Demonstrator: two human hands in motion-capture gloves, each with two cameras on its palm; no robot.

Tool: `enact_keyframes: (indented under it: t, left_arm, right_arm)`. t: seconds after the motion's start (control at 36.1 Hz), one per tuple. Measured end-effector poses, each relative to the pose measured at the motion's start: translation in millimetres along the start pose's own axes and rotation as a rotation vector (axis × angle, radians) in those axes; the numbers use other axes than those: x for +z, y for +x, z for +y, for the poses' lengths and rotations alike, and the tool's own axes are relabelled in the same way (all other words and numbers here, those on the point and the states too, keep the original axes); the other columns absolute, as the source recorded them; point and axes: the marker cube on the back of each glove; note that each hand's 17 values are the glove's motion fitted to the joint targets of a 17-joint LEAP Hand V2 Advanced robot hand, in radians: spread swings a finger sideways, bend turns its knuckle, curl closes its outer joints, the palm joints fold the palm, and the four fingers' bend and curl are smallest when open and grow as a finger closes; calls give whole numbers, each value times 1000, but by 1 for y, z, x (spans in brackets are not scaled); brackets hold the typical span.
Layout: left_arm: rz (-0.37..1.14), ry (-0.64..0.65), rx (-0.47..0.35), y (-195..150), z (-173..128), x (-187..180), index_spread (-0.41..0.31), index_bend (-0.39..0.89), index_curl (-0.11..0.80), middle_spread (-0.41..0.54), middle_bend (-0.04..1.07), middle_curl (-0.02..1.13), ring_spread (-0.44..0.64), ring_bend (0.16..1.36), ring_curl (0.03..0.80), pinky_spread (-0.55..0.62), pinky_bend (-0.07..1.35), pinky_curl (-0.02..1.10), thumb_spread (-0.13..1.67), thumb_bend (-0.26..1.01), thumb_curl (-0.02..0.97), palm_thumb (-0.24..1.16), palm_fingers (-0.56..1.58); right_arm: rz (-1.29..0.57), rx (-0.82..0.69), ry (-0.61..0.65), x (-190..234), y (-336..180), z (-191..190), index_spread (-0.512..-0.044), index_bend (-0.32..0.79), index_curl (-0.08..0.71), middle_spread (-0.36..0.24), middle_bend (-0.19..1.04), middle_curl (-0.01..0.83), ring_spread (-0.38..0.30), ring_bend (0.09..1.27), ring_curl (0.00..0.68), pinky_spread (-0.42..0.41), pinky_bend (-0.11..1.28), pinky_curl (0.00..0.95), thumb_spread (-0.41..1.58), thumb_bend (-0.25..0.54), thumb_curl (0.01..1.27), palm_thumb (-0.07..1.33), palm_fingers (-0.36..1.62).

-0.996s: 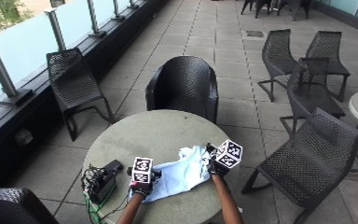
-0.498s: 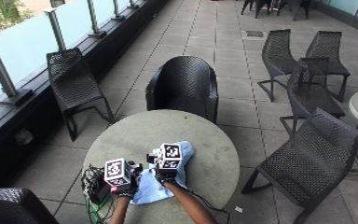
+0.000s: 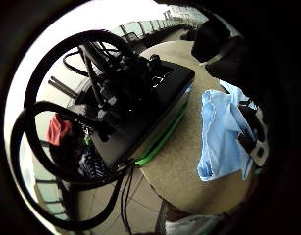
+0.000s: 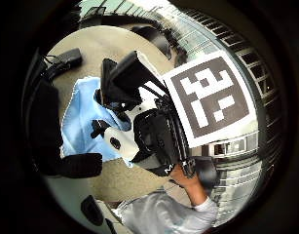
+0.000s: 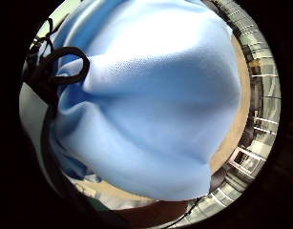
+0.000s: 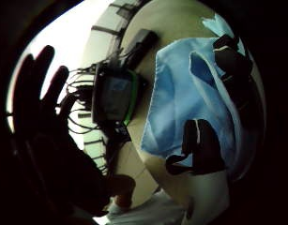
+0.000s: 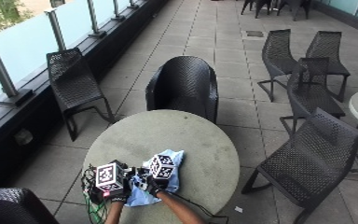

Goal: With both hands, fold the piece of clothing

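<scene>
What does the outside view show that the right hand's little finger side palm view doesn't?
Only the outside view shows the whole round table, the black chairs around it, the glass railing, and both gloved hands, left hand and right hand, on the cloth. Only the palm view shows the fabric close up, filling most of the picture in soft bulging folds. Both show the light blue piece of clothing lying on the table.

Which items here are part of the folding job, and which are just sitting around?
Part of the job:
- light blue garment on the round table
- left hand beside it
- right hand on it

Just there:
- black box with green trim and cables at the table's edge
- black wicker chairs around the table
</scene>
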Motion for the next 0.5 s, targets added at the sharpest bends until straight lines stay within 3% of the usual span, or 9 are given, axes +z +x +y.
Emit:
enact_keyframes:
  t: [0.03,0.08,0.14,0.19,0.22,0.28,0.36,0.5]
  left_arm:
    - [63,-57,5,11,8,1,-43,116,283,-24,182,353,87,632,337,257,433,402,1594,192,273,505,448]
    - [118,-103,19,24,16,-2,-43,116,281,-25,182,354,87,632,336,256,433,402,1594,198,277,510,449]
    - [126,-105,33,30,17,-1,-43,117,280,-26,181,354,86,631,335,254,432,402,1593,204,280,514,449]
    - [128,-101,47,36,16,0,-43,117,278,-27,181,355,85,632,335,253,432,402,1593,209,283,517,449]
    - [126,-98,53,40,15,-1,-43,117,278,-27,180,355,85,632,335,253,432,402,1592,212,284,518,449]
    - [115,-99,68,48,14,-3,-43,118,277,-28,180,356,85,632,334,252,432,402,1592,216,286,519,449]
    - [85,-110,101,62,11,-4,-43,118,275,-28,180,356,85,632,333,251,431,402,1591,221,288,517,450]
    - [23,-126,142,84,10,-14,-43,118,273,-29,182,357,84,631,332,253,428,402,1590,228,292,513,450]
  right_arm:
    - [2,64,-28,-3,9,2,-306,36,45,-237,387,458,-266,695,450,-299,726,386,450,-44,668,1009,1068]
    - [-1,188,-84,-13,30,8,-305,46,52,-208,317,441,-250,714,457,-282,750,393,630,-78,634,890,1061]
    - [-34,166,-72,-31,40,12,-304,56,60,-186,313,440,-229,710,453,-264,721,393,750,-60,607,849,1060]
    - [-74,-5,33,-55,46,6,-298,112,85,-167,340,448,-195,621,431,-211,648,379,858,-55,579,796,972]
    - [-82,-97,108,-66,53,-3,-297,63,80,-169,316,443,-206,684,460,-238,694,402,878,-39,575,801,1043]
    - [-83,-204,236,-87,76,-27,-297,186,126,-151,366,458,-155,518,410,-137,541,357,972,-41,547,752,852]
    - [-22,-197,348,-122,107,-36,-301,194,168,-132,373,460,-119,457,411,-71,487,358,1074,-27,517,717,823]
    - [223,-54,507,-174,135,0,-303,219,219,-102,329,442,-66,338,359,50,380,311,1211,-15,477,673,762]
